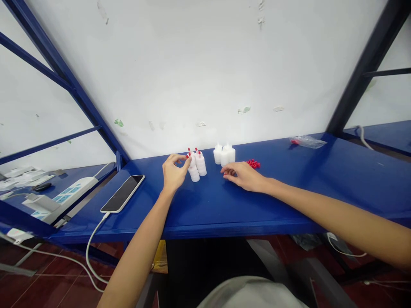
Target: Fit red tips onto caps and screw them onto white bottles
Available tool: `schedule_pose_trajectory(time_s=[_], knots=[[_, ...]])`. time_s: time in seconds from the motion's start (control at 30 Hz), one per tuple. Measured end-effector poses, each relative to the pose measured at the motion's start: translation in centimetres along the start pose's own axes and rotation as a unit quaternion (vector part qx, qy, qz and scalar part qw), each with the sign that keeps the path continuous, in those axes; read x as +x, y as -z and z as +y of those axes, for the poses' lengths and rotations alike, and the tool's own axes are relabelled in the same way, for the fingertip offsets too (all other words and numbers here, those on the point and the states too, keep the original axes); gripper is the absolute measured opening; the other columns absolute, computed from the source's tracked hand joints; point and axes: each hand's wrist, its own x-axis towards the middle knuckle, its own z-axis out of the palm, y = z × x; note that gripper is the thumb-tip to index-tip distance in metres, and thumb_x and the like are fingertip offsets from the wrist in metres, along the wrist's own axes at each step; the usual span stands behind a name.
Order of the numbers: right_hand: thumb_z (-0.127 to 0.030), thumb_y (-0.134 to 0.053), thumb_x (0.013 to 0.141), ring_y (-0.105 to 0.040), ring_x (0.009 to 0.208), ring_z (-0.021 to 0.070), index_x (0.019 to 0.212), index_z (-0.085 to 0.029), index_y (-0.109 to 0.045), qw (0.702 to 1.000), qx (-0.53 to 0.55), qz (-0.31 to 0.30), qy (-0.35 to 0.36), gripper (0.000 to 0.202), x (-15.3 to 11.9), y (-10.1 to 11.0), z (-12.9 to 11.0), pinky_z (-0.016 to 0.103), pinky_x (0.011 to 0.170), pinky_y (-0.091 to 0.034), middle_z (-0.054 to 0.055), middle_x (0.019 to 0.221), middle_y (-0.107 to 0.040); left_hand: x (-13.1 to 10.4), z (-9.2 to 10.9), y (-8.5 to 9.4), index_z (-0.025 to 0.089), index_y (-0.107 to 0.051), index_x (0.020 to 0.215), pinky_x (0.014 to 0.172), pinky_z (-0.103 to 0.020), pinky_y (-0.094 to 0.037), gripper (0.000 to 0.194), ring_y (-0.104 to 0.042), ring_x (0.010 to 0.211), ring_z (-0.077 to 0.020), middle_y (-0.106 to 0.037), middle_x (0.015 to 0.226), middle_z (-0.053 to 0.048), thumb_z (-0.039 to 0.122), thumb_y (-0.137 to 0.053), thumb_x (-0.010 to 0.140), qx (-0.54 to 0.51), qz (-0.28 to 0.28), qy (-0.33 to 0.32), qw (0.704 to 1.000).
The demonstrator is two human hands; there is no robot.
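Note:
Several white bottles with red caps (201, 164) stand grouped on the blue table (205, 205). My left hand (175, 172) is at their left side, its thumb and forefinger closed at the red cap of the nearest bottle. To the right stands a group of white bottles without red caps (224, 155). Just in front of these, my right hand (243, 174) is closed, with a small red cap (225, 173) between its fingertips. Behind that hand lies a pile of small red caps (254, 163), partly hidden by it.
A phone (123, 193) with a white cable lies at the table's left. At the back right is a clear plastic bag (308, 141) with something red in it. A power strip (69, 197) sits beyond the left frame post. The white wall borders the table's back edge.

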Motion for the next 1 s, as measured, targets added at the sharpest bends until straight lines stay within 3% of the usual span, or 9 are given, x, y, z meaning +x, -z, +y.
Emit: schedule_pose_trajectory(time_s=[0.17,0.27,0.3,0.37,0.43,0.53,0.73,0.87,1.0], knots=[[-0.024,-0.061,0.089,-0.070,0.077,0.0200,0.091,-0.020,-0.073,0.993,-0.072,0.094,-0.006,0.013,0.6,2.5,0.7,0.035,0.078,-0.054,0.005,0.090,-0.077,-0.1,-0.3,0.5,0.019,-0.073,0.091,0.071,-0.029,-0.044,0.022,-0.053,0.069,-0.0140,-0.063,0.083,-0.002,0.039,-0.067,0.083,0.036,0.013,-0.027,0.999],[-0.026,-0.062,0.088,-0.069,0.074,0.0203,0.088,-0.020,-0.073,0.985,-0.076,0.151,-0.039,0.013,0.8,4.2,1.7,0.036,0.077,-0.054,0.005,0.086,-0.077,-1.2,1.4,0.7,0.018,-0.068,0.090,0.070,-0.029,-0.043,0.016,-0.051,0.070,-0.0150,-0.058,0.077,-0.001,0.028,-0.057,0.087,0.018,0.090,-0.102,0.991],[-0.026,-0.063,0.087,-0.070,0.076,0.0207,0.088,-0.020,-0.073,0.982,-0.072,0.167,-0.050,0.013,0.9,4.6,2.1,0.036,0.077,-0.054,0.005,0.086,-0.077,-1.8,2.4,0.5,0.018,-0.066,0.083,0.071,-0.029,-0.043,0.013,-0.052,0.070,-0.0150,-0.058,0.074,-0.001,0.024,-0.055,0.087,0.008,0.082,-0.138,0.987],[-0.027,-0.064,0.086,-0.070,0.077,0.0211,0.091,-0.019,-0.073,0.975,-0.058,0.201,-0.071,0.013,1.1,5.2,2.8,0.036,0.078,-0.055,0.006,0.087,-0.077,-3.1,4.8,-0.5,0.019,-0.063,0.081,0.068,-0.027,-0.044,0.011,-0.053,0.066,-0.0130,-0.060,0.074,0.000,0.019,-0.053,0.086,-0.029,-0.034,-0.183,0.982],[-0.028,-0.066,0.084,-0.070,0.077,0.0208,0.100,-0.017,-0.071,0.969,-0.038,0.228,-0.084,0.020,1.1,5.4,3.4,0.036,0.078,-0.056,0.007,0.087,-0.076,-4.0,7.0,-2.5,0.020,-0.065,0.091,0.068,-0.026,-0.045,0.011,-0.056,0.068,-0.0127,-0.062,0.081,-0.001,0.021,-0.054,0.087,-0.046,-0.173,-0.157,0.971],[-0.028,-0.069,0.082,-0.071,0.076,0.0201,0.118,-0.015,-0.063,0.967,-0.002,0.239,-0.090,0.039,1.1,5.4,3.8,0.035,0.077,-0.057,0.007,0.087,-0.075,-3.7,8.7,-6.3,0.021,-0.056,0.122,0.072,-0.030,-0.047,0.035,-0.058,0.068,-0.0138,-0.064,0.099,-0.005,0.029,-0.058,0.088,-0.038,-0.227,-0.062,0.971],[-0.031,-0.068,0.082,-0.072,0.079,0.0212,0.104,-0.017,-0.068,0.970,-0.009,0.227,-0.081,0.026,1.1,5.2,3.9,0.038,0.081,-0.058,0.007,0.087,-0.076,-0.5,7.1,-11.5,0.020,-0.052,0.129,0.075,-0.035,-0.044,0.045,-0.064,0.081,-0.0276,-0.066,0.077,-0.006,0.039,-0.059,0.089,0.025,-0.181,0.069,0.981],[-0.031,-0.065,0.084,-0.072,0.080,0.0228,0.091,-0.018,-0.072,0.974,-0.028,0.215,-0.066,0.016,1.2,4.9,3.8,0.040,0.082,-0.058,0.008,0.087,-0.077,-0.7,6.3,-11.6,0.019,-0.060,0.118,0.075,-0.035,-0.044,0.037,-0.063,0.077,-0.0267,-0.064,0.073,-0.006,0.042,-0.059,0.090,0.045,-0.186,0.049,0.980],[-0.036,-0.068,0.083,-0.072,0.081,0.0222,0.096,-0.018,-0.071,0.969,0.038,0.236,-0.064,0.022,1.1,4.5,2.9,0.038,0.079,-0.059,0.008,0.087,-0.076,-1.9,6.0,-10.0,0.019,-0.062,0.111,0.081,-0.035,-0.046,0.028,-0.062,0.085,-0.0234,-0.062,0.086,-0.006,0.036,-0.059,0.088,0.023,-0.198,-0.039,0.979]])
